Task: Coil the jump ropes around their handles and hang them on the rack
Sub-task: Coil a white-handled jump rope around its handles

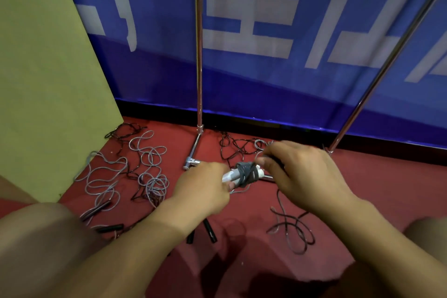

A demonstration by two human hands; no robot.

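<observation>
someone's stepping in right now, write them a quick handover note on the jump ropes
Left hand: gripping the white handles of one rope.
Right hand: pinching the cord, winding the grey coil around those handles.
Done: that rope is mostly wrapped; nothing shows hung on the rack poles.
Left: finish this wrap and hang it. Loose grey ropes and black ropes lie tangled on the red floor, with black handles near the left wrist. Coil and hang each.

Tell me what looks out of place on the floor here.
Loose jump ropes sprawl tangled on the red floor: grey ones at left, dark ones at right. Only the bundle between the left hand and right hand is coiled.
</observation>
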